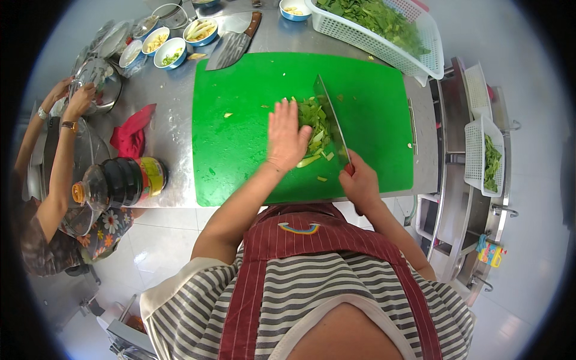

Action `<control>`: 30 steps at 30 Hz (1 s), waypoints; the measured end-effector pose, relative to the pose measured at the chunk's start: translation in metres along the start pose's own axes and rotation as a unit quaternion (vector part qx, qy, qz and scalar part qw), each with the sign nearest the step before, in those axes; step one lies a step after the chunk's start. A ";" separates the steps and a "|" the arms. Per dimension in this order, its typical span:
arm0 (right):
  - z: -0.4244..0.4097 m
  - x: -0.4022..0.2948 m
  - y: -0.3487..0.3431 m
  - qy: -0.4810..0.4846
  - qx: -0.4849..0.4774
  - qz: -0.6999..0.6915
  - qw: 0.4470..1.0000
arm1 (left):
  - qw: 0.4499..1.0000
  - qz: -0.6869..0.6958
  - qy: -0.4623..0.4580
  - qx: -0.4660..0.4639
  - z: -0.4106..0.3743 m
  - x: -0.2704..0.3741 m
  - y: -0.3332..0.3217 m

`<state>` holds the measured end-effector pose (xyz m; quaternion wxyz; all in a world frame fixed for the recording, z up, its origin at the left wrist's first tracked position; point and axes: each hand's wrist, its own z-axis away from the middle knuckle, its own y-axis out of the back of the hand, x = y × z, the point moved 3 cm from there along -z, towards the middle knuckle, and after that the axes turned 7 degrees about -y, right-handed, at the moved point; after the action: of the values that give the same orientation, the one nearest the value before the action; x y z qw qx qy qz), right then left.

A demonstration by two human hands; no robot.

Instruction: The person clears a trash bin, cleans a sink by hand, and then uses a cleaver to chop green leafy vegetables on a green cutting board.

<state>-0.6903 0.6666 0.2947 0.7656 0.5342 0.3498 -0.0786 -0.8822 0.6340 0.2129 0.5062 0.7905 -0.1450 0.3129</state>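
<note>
On a green cutting board (243, 148) lies a small heap of chopped leafy greens (315, 123). My right hand (360, 180) grips the handle of a cleaver (332, 119), whose blade stands on edge along the right side of the heap. Against the heap's left side rests my left hand (288, 135), flat with fingers extended and the thumb apart, holding nothing. Pale stem pieces (309, 161) lie at the heap's near end. A second cleaver (231, 47) with a wooden handle lies across the board's far left corner.
Small bowls (170, 54) of cut ingredients stand at the back left. A white plastic basket (360, 42) of greens is at the back right. A large bottle of dark liquid (126, 180) and a red cloth (132, 132) lie left, near a co-worker's hands (81, 99) at a metal bowl (108, 85).
</note>
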 end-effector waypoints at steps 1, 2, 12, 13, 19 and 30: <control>-0.005 0.006 0.002 0.037 0.043 0.027 0.998 | 0.999 -0.047 -0.003 0.021 -0.005 -0.011 0.015; -0.011 0.012 0.006 0.074 0.087 0.055 0.992 | 0.995 -0.094 -0.006 0.042 -0.009 -0.024 0.027; -0.043 0.037 -0.004 0.081 0.083 0.238 0.964 | 0.995 -0.096 0.006 -0.016 -0.008 -0.049 0.016; -0.037 0.028 -0.006 0.101 0.048 0.209 0.971 | 0.999 0.020 -0.001 -0.028 -0.008 -0.036 0.013; 0.000 0.021 0.006 0.065 -0.022 0.013 0.998 | 0.998 0.029 -0.023 0.049 -0.042 -0.045 0.024; 0.035 0.121 0.013 -0.267 -0.059 -0.430 0.861 | 0.988 0.150 0.026 0.041 -0.005 -0.064 0.068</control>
<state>-0.5778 0.6725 0.2360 0.7499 0.2434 0.3311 -0.5184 -0.9699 0.6029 0.2217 0.4241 0.7717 -0.2355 0.4113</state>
